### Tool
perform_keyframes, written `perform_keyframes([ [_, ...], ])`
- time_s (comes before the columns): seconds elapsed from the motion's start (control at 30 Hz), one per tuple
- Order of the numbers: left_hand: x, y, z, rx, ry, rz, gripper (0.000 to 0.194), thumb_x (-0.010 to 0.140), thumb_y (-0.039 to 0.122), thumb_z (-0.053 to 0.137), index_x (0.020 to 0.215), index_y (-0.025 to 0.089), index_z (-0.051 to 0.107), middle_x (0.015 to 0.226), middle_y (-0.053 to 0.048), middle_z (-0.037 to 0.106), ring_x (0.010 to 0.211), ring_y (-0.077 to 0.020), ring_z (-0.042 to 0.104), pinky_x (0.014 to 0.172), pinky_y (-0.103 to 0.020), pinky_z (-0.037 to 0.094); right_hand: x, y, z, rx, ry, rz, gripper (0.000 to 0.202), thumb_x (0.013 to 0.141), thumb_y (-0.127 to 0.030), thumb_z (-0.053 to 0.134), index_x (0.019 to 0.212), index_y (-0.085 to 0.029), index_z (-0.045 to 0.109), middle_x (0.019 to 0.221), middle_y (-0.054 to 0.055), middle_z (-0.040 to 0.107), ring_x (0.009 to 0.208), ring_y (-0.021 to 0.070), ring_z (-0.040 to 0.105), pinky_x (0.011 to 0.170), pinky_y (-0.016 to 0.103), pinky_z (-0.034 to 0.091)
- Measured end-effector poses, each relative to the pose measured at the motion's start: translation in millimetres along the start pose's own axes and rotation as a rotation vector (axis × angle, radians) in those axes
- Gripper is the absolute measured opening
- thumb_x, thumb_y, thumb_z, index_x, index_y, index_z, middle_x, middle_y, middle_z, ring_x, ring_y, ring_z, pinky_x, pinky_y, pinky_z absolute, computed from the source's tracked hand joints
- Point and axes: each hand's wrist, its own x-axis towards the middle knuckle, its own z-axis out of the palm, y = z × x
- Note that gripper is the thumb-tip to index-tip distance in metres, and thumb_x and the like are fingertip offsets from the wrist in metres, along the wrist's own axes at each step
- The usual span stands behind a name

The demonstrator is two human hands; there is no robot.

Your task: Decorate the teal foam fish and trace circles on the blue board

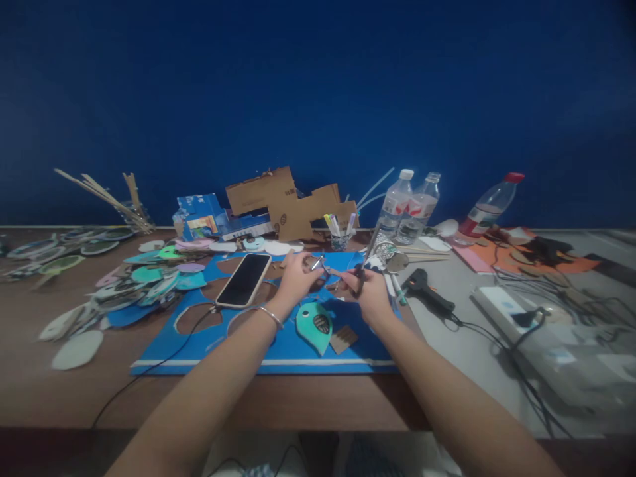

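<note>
My right hand point(373, 297) is closed around the dark handles of what look like scissors point(358, 281), over the blue board point(199, 358). Close to its left, my left hand point(296, 277) has its fingers pinched together near a small shiny item; what exactly they hold is too blurred to tell. Below and between both hands lies a teal leaf-shaped cutout point(314, 327) with a white eye and a dark patterned patch. Touching its right side is a small piece of brown cardboard point(344, 339). A phone point(244, 281) rests on the board, left of my left hand.
Many painted cutouts point(146, 275) are heaped at the left. Cardboard point(283, 205), a pen cup point(340, 240) and water bottles point(397, 202) stand at the back. A black glue gun point(428, 295) with its cable and a power strip point(507, 305) lie on the right.
</note>
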Motion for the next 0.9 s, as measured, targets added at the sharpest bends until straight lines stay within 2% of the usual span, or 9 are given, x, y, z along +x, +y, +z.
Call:
perform_keyframes([
  [0.1, -4.0, 2.6, 2.6, 0.099, -0.112, 0.099, 0.040, 0.062, 0.027, 0.068, 0.100, 0.017, 0.061, 0.100, -0.008, 0.058, 0.078, -0.0168, 0.056, 0.070, -0.028, 0.043, 1.0, 1.0, -1.0, 0.002, 0.007, 0.012, 0.023, 0.058, -0.033, 0.069, 0.057, -0.014, 0.057, 0.049, 0.000, 0.055, 0.042, 0.0078, 0.041, 0.041, 0.021, 0.030],
  [0.17, -7.2, 7.1, 3.1, 0.132, -0.175, 0.146, 0.025, 0.070, 0.031, 0.061, 0.089, 0.016, 0.063, 0.089, -0.006, 0.060, 0.076, -0.0156, 0.054, 0.069, -0.026, 0.042, 0.7, 0.2, -1.1, 0.000, 0.017, 0.023, 0.024, 0.057, -0.033, 0.069, 0.058, -0.013, 0.057, 0.048, 0.000, 0.055, 0.041, 0.0078, 0.040, 0.040, 0.021, 0.029],
  [0.23, -10.4, 12.3, 3.0, 0.160, -0.288, 0.127, 0.023, 0.076, 0.036, 0.053, 0.075, 0.015, 0.063, 0.071, -0.002, 0.058, 0.066, -0.0134, 0.051, 0.063, -0.025, 0.040, 0.2, -0.9, -0.9, -0.001, 0.032, 0.033, 0.024, 0.056, -0.034, 0.070, 0.059, -0.013, 0.057, 0.046, -0.001, 0.053, 0.040, 0.0076, 0.040, 0.039, 0.021, 0.028],
  [0.37, -16.0, 17.7, 5.2, 0.185, -0.503, 0.081, 0.027, 0.075, 0.039, 0.052, 0.068, 0.014, 0.061, 0.062, 0.001, 0.054, 0.060, -0.0114, 0.047, 0.056, -0.023, 0.036, 0.5, -0.5, -1.1, 0.000, 0.044, 0.034, 0.024, 0.056, -0.032, 0.070, 0.063, -0.012, 0.059, 0.047, -0.002, 0.053, 0.040, 0.0071, 0.039, 0.040, 0.020, 0.028],
  [0.47, -18.2, 16.6, 8.7, 0.180, -0.580, 0.070, 0.024, 0.073, 0.037, 0.055, 0.070, 0.014, 0.062, 0.065, 0.000, 0.056, 0.062, -0.0117, 0.048, 0.057, -0.023, 0.037, 1.1, 1.3, -1.5, 0.022, 0.029, 0.037, 0.024, 0.056, -0.033, 0.070, 0.065, -0.013, 0.060, 0.049, -0.003, 0.054, 0.043, 0.0081, 0.042, 0.041, 0.021, 0.031],
  [0.57, -18.6, 14.2, 10.8, 0.166, -0.580, 0.054, 0.023, 0.073, 0.035, 0.055, 0.070, 0.014, 0.062, 0.066, -0.001, 0.057, 0.062, -0.0117, 0.049, 0.057, -0.023, 0.038, 1.5, 2.0, -1.9, 0.011, 0.020, 0.037, 0.027, 0.058, -0.037, 0.070, 0.067, -0.013, 0.060, 0.049, -0.003, 0.052, 0.044, 0.0087, 0.042, 0.043, 0.021, 0.032],
  [0.67, -17.8, 13.0, 10.8, 0.111, -0.482, 0.033, 0.022, 0.073, 0.035, 0.056, 0.068, 0.014, 0.060, 0.061, 0.000, 0.054, 0.058, -0.0103, 0.047, 0.055, -0.022, 0.036, 3.3, 3.7, -4.5, -0.073, -0.043, -0.015, 0.032, 0.063, -0.044, 0.066, 0.065, -0.014, 0.058, 0.049, -0.003, 0.049, 0.044, 0.0082, 0.040, 0.044, 0.021, 0.031],
  [0.8, -16.0, 16.1, 8.8, -0.011, -0.315, -0.018, 0.023, 0.072, 0.037, 0.056, 0.067, 0.015, 0.056, 0.053, 0.004, 0.047, 0.050, -0.0084, 0.042, 0.049, -0.021, 0.033, 5.9, 9.4, -9.6, -0.292, -0.313, -0.075, 0.040, 0.072, -0.054, 0.055, 0.063, -0.015, 0.056, 0.055, -0.001, 0.053, 0.051, 0.0106, 0.045, 0.049, 0.022, 0.034],
  [0.9, -15.9, 19.3, 7.8, -0.085, -0.277, -0.037, 0.024, 0.073, 0.037, 0.055, 0.066, 0.015, 0.054, 0.051, 0.005, 0.045, 0.047, -0.0075, 0.039, 0.046, -0.021, 0.031, 3.9, 11.8, -9.0, -0.469, -0.453, -0.088, 0.042, 0.075, -0.054, 0.051, 0.060, -0.015, 0.055, 0.057, 0.001, 0.056, 0.054, 0.0118, 0.048, 0.052, 0.023, 0.035],
])
